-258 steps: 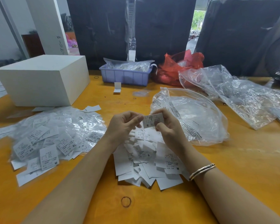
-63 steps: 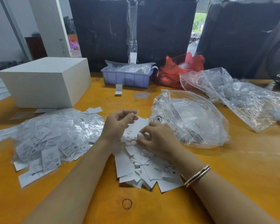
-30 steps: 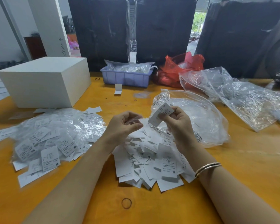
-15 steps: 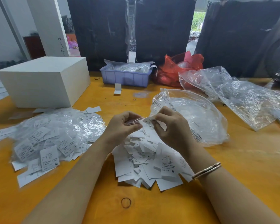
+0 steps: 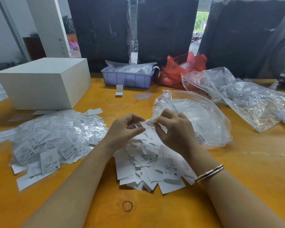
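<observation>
Tabletop: the orange tabletop (image 5: 240,171) runs under both your forearms and carries everything listed here.
White box: a closed white box (image 5: 44,83) stands at far left, just behind the sleeved heap.
Plastic sheeting: crumpled clear plastic sheeting (image 5: 247,99) sprawls at far right, well apart from your hands.
Zip bag: a large clear zip bag (image 5: 206,127), its mouth gaping, puffs up just beside your right grip.
Sleeved labels: a heap of sleeved labels (image 5: 53,139) lies left of your left forearm, with XS, XL and M legible.
Loose labels: a heap of loose labels (image 5: 148,163), bare white paper, lies between your forearms and directly under both hands.
Red bag: a red plastic bag (image 5: 184,69) slumps at the far edge, just beside the tray.
Tray: a lavender plastic tray (image 5: 127,79) sits far centre, filled with clear packets.
Left grip: your left grip (image 5: 122,130) is curled narrow, pinching a small clear sleeve (image 5: 135,125) above the loose heap.
Right grip: your right grip (image 5: 176,132) pinches a size label (image 5: 149,123) marked S; its free end meets the sleeve, though whether it is inside cannot be told.
Bangle: a gold bangle (image 5: 209,172) circles your right wrist.
Rubber band: a rubber band (image 5: 127,206) lies near you, between your forearms.
</observation>
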`<move>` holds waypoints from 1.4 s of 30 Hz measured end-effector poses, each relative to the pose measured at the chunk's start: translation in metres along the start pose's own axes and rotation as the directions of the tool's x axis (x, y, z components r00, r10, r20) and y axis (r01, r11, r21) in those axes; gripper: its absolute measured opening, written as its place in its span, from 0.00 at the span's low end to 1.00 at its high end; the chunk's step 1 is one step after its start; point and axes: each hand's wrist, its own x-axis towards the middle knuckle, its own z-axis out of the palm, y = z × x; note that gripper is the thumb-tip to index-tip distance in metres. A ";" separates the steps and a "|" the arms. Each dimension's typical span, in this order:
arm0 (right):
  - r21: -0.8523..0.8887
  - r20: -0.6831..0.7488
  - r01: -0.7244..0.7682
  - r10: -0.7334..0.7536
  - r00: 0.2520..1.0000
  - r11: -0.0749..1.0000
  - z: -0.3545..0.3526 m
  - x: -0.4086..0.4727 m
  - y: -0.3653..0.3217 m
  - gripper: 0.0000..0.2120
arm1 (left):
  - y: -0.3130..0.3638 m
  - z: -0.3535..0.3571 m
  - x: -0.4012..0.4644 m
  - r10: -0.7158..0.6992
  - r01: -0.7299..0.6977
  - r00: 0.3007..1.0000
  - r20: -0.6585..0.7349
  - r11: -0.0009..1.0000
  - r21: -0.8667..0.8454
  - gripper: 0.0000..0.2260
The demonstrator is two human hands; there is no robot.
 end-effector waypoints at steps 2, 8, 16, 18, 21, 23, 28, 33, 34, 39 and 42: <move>-0.052 0.085 0.023 -0.018 0.996 0.998 0.001 0.000 -0.002 0.07 | -0.002 0.001 0.000 0.022 -0.023 1.000 0.018 0.999 0.036 0.09; -0.125 0.267 0.061 -0.025 0.963 0.990 0.006 0.001 -0.003 0.14 | -0.007 0.003 0.000 0.140 -0.155 0.988 0.073 0.946 0.284 0.02; 0.544 0.146 -0.413 0.402 0.904 0.731 0.006 -0.001 0.016 0.04 | -0.002 -0.002 0.004 -0.006 -0.006 0.996 -0.084 0.989 -0.149 0.06; 0.614 0.176 -0.422 0.405 0.897 0.667 0.006 0.000 0.017 0.06 | -0.002 -0.002 0.004 -0.011 0.006 0.998 -0.061 0.997 -0.074 0.06; 0.555 0.163 -0.353 0.318 0.934 0.753 0.011 -0.002 0.011 0.05 | -0.006 0.001 0.004 -0.002 0.002 1.000 -0.007 0.999 0.053 0.02; 0.519 0.148 -0.297 0.258 0.955 0.801 0.016 -0.004 0.004 0.06 | -0.007 0.002 0.003 -0.001 0.000 1.000 0.018 0.997 0.078 0.02; 0.492 0.137 -0.227 0.183 0.973 0.841 0.021 -0.005 -0.009 0.09 | -0.005 0.000 0.003 0.001 0.000 1.000 -0.015 0.997 0.074 0.03; 0.754 0.391 -0.490 0.301 0.870 0.438 0.012 0.000 -0.008 0.24 | -0.009 -0.015 0.006 -0.001 0.120 0.912 -0.410 0.957 0.266 0.03; 0.797 0.412 -0.510 0.327 0.851 0.323 0.012 0.000 -0.006 0.26 | -0.012 -0.021 0.006 0.015 0.180 0.871 -0.491 0.920 0.348 0.05; 0.850 0.345 -0.485 0.475 0.809 0.208 0.013 0.000 -0.002 0.25 | -0.026 -0.045 0.001 0.010 0.488 0.798 -0.603 0.575 0.656 0.12; 0.875 0.329 -0.463 0.523 0.787 0.146 0.015 -0.001 -0.002 0.24 | -0.029 -0.045 -0.001 0.013 0.530 0.828 -0.560 0.305 0.791 0.19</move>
